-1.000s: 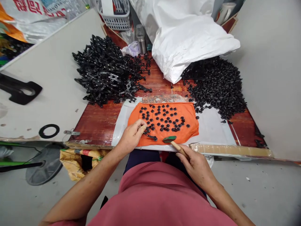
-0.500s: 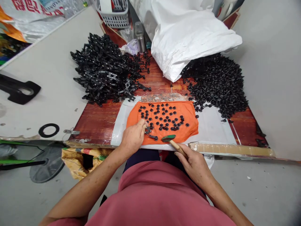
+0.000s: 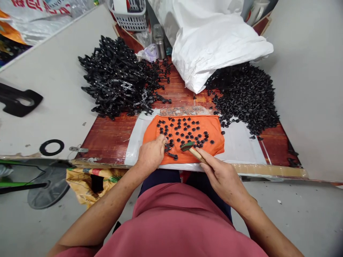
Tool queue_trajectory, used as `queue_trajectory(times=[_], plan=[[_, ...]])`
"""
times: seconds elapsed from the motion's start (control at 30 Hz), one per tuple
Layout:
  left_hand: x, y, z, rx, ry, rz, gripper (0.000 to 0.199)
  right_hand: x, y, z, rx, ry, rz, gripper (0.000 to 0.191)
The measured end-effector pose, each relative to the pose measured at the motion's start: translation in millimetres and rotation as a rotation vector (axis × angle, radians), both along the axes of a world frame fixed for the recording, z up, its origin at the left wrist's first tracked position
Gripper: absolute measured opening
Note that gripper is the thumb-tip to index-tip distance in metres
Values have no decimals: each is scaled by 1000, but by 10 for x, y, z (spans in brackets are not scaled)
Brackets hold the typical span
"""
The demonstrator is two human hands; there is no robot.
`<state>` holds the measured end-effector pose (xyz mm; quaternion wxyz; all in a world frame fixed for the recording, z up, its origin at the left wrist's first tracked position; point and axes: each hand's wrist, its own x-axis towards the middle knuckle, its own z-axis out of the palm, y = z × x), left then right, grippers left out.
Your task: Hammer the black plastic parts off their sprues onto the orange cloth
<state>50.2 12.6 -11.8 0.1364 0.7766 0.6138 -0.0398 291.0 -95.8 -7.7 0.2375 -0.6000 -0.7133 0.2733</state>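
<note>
1. Red bench (image 3: 112, 137): carries orange cloth (image 3: 214, 126).
2. Right hand (image 3: 223, 175): fingers wrapped around handle of hammer (image 3: 188, 145).
3. Left hand (image 3: 151, 153): nearer linkage (image 3: 170, 154); fingers together, apparently on its far end; contact partly hidden.
4. Hammer: head just right of linkage, apart from it.
5. Linkage: on cloth, right of left fingers; long axis slants rightward toward front edge.
6. Studs (image 3: 185, 129): spread across cloth, mostly beyond linkage.

- Before me on the counter (image 3: 112, 134): cloth (image 3: 217, 128), studs (image 3: 182, 135) spread on it.
- Hammer (image 3: 187, 146) in my right hand (image 3: 223, 175), over the cloth.
- Behind cloth, left: linked-parts heap (image 3: 115, 78).
- Behind, right: stud heap (image 3: 249, 100), sack (image 3: 214, 46) at its back left.
</note>
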Motion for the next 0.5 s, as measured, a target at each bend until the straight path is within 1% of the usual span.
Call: queue_trajectory(times=[0.1,0.2,0.3,0.4,0.5], plan=[[4,23,25,3,7,-12,31,-71,120,99,43,-39,39,53],[10,55,48,21,9,-18,32,-168,220,132,106,-84,64,55],[3,73,38,24,20,-29,31,-261,282,88,150,-175,55,55],[-14,63,7,8,28,-39,32,-306,294,20,127,-300,69,54],[-22,46,-13,0,30,-39,32,-302,264,-30,158,-271,58,58]])
